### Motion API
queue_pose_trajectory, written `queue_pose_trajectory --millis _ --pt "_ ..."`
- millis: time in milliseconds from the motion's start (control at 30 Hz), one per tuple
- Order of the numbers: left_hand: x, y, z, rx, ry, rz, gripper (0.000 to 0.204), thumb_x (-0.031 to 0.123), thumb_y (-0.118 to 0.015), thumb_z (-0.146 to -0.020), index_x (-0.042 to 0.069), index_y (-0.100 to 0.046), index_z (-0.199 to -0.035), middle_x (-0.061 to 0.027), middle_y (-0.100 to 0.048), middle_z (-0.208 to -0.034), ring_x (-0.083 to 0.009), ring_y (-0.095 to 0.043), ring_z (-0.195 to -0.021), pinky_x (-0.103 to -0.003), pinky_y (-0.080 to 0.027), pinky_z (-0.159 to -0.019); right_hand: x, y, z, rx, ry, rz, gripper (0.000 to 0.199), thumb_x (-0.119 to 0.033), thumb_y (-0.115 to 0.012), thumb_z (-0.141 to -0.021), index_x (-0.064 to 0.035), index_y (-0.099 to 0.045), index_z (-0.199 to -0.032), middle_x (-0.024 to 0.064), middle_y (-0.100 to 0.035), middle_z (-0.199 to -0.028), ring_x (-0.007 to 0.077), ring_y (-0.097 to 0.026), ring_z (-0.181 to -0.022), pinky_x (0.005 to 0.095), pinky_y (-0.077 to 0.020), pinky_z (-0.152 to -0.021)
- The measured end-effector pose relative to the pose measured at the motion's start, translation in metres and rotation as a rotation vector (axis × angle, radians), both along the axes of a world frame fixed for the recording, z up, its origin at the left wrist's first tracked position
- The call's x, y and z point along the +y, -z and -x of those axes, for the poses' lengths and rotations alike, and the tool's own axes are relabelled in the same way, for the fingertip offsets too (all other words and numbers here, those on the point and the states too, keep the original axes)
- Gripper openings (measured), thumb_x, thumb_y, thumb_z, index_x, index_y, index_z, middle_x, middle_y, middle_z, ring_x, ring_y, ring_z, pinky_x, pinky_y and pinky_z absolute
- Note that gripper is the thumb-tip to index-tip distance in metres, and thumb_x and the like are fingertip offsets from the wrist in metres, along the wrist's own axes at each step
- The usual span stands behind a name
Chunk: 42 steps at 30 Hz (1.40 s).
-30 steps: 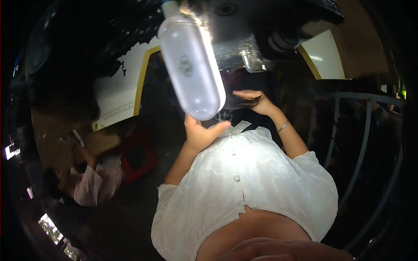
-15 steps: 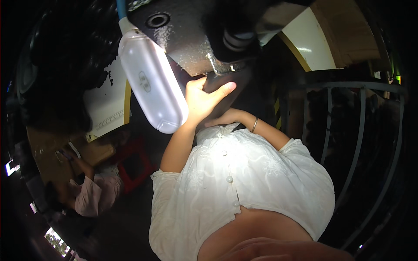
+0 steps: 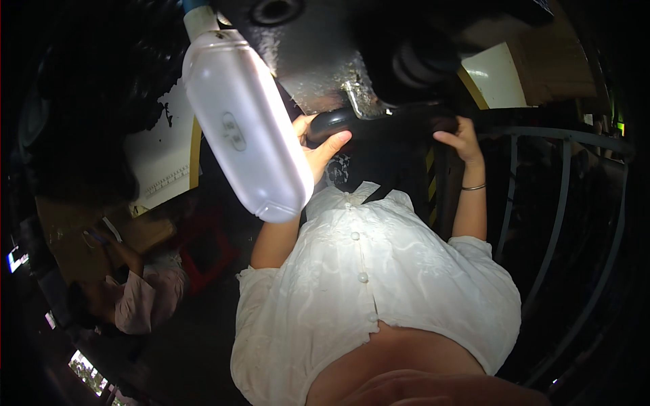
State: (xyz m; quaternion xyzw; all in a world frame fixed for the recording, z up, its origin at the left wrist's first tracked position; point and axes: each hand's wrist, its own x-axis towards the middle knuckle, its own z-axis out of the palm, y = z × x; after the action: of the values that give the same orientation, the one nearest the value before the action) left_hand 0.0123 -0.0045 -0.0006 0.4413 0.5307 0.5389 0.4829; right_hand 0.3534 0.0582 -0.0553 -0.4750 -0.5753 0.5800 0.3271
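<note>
A black bar with a rounded grip point(image 3: 338, 122) runs across in front of my chest, under a grey metal machine part point(image 3: 311, 61). My left hand point(image 3: 318, 150) wraps around the rounded left end, thumb lying over it. My right hand point(image 3: 460, 137), with a thin bracelet on the wrist, curls its fingers over the bar's right end. My white buttoned shirt point(image 3: 365, 284) fills the middle of the view. A white oblong plastic housing point(image 3: 244, 128) hangs close to the camera, just left of my left hand.
Another person in a pink top point(image 3: 139, 298) sits low at the left beside a red stool point(image 3: 206, 254). A curved metal railing point(image 3: 562, 203) stands at the right. White panels with yellow edges point(image 3: 166, 169) lie behind. The surroundings are dark.
Both hands have risen from near my chest to the black bar and closed on its two ends. The white housing has drifted left in the view.
</note>
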Motion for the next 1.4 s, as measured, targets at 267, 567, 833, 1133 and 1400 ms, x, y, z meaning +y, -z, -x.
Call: queue_pose_trajectory --millis 267,567,833,1133,1400 --pt "-0.011 0.024 0.021 0.32 -0.071 -0.188 0.031 0.001 -0.072 -0.076 -0.002 -0.057 -0.102 -0.0076 -0.064 -0.095 -0.0118 -0.06 -0.087 -0.025 -0.047 -0.082 0.021 -0.047 0.015 0.512 0.146 -0.215 0.036 0.003 -0.066 -0.071 0.004 -0.061 -0.106 0.0107 -0.064 -0.101 0.0197 -0.062 -0.092 0.0321 -0.0465 -0.088" --pt "-0.052 0.029 0.078 -0.009 -0.28 -0.089 0.033 0.006 -0.072 -0.077 -0.001 -0.057 -0.106 -0.0062 -0.062 -0.1 -0.0122 -0.058 -0.091 -0.025 -0.044 -0.085 0.02 -0.05 0.086 0.338 0.022 -0.196 0.024 0.002 -0.073 -0.068 0.0007 -0.065 -0.09 0.0051 -0.066 -0.087 0.0133 -0.061 -0.079 0.0256 -0.0482 -0.075" --pt "-0.1 0.05 0.132 0.136 -0.352 -0.037 0.041 0.012 -0.075 -0.075 -0.001 -0.058 -0.11 -0.0058 -0.062 -0.102 -0.0132 -0.057 -0.093 -0.026 -0.043 -0.087 0.017 -0.062 0.142 0.22 -0.21 -0.292 0.033 -0.007 -0.078 -0.067 0.0007 -0.064 -0.096 0.0054 -0.066 -0.088 0.0115 -0.061 -0.08 0.0241 -0.0482 -0.076" --pt "-0.108 0.09 0.109 0.363 0.022 0.438 0.036 0.012 -0.078 -0.071 -0.002 -0.06 -0.099 -0.0086 -0.063 -0.094 -0.0153 -0.058 -0.085 -0.028 -0.046 -0.075 0.018 -0.084 0.184 0.194 -0.233 -0.332 0.089 -0.017 -0.084 -0.06 0.0019 -0.036 -0.132 0.0113 -0.055 -0.116 0.0191 -0.051 -0.109 0.0307 -0.0387 -0.096" --pt "-0.011 0.009 0.009 0.208 -0.033 -0.113 0.035 0.011 -0.079 -0.068 -0.002 -0.061 -0.096 -0.011 -0.067 -0.09 -0.0167 -0.063 -0.082 -0.028 -0.05 -0.074 0.022 -0.085 0.198 0.093 -0.305 -0.395 0.096 -0.021 -0.084 -0.06 0.0 -0.03 -0.136 0.0129 -0.052 -0.121 0.0216 -0.05 -0.112 0.0322 -0.0387 -0.097"
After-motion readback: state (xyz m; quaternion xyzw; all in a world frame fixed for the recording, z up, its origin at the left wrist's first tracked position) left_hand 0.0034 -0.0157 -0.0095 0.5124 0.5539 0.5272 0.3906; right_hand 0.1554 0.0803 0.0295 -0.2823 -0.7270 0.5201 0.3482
